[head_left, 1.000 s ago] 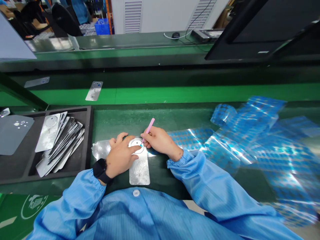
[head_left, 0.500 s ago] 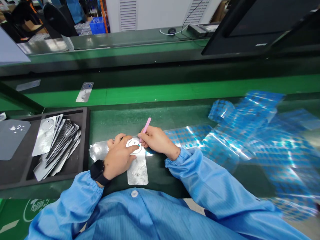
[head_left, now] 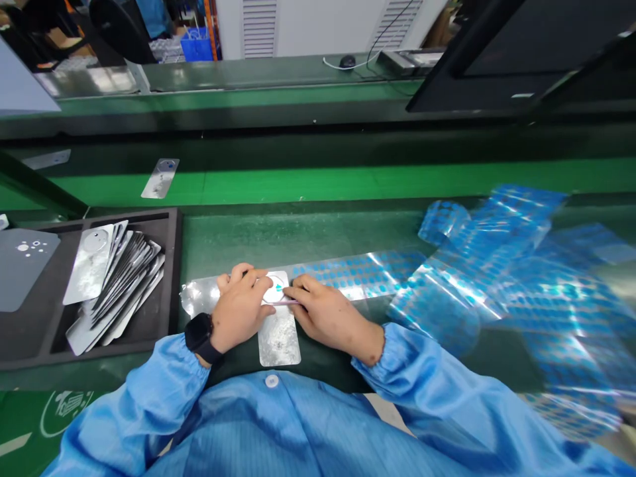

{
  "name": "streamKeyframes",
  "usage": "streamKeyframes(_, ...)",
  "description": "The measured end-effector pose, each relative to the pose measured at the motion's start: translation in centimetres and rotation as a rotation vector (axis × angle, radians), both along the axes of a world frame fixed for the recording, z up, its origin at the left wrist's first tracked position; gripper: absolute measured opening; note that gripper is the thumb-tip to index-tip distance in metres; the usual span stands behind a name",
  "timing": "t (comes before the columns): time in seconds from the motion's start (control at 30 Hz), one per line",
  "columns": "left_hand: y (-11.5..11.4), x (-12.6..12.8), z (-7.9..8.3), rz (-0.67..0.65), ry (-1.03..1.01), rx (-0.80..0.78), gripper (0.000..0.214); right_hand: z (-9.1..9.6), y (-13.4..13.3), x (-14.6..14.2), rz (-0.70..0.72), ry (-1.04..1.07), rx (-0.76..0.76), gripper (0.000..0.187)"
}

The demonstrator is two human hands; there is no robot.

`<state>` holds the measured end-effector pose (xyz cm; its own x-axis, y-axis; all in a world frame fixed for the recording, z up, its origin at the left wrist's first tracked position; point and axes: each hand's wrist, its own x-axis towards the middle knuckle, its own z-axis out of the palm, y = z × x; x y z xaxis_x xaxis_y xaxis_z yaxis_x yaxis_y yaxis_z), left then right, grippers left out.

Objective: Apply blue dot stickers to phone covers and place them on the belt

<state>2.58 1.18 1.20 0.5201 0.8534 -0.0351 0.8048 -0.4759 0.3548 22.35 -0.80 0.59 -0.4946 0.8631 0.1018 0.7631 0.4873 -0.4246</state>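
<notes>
On a green workbench (head_left: 308, 228), between a black foam tray (head_left: 171, 285) of stacked metal plates (head_left: 119, 285) by the left hand (head_left: 241, 308) and a blue-dotted clear film (head_left: 362, 275) by the right hand (head_left: 330, 315), the spread left hand presses a metal plate (head_left: 279, 341) while the right hand pinches pink tweezers (head_left: 291, 302), their tips at its round label (head_left: 274, 289).

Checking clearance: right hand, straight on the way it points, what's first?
Likely the left hand: the right hand, holding the tweezers, points across the metal plate straight at it, though depth is unclear.
</notes>
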Motion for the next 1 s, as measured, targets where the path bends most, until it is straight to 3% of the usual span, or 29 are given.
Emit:
streamKeyframes(0.1,0.0,0.0,-0.1,0.001,0.000,-0.006,0.035,-0.4,-0.8,-0.5,-0.008,-0.197,-0.008,0.031)
streamKeyframes(0.2,0.0,0.0,-0.1,0.000,-0.008,-0.012,0.035,-0.2,-0.7,-0.9,0.012,-0.262,-0.003,0.033)
streamKeyframes(0.4,0.0,0.1,-0.4,0.002,-0.041,-0.010,0.038,0.3,-0.3,-1.4,0.062,-0.249,-0.028,0.023)
streamKeyframes(0.73,0.0,0.2,-0.1,0.013,-0.049,-0.041,0.037,0.2,-0.2,-1.3,0.052,-0.204,-0.021,0.030)
streamKeyframes(1.0,-0.1,0.2,-0.3,0.024,-0.051,-0.049,0.040,0.4,-0.2,-1.4,0.071,-0.207,-0.045,0.022)
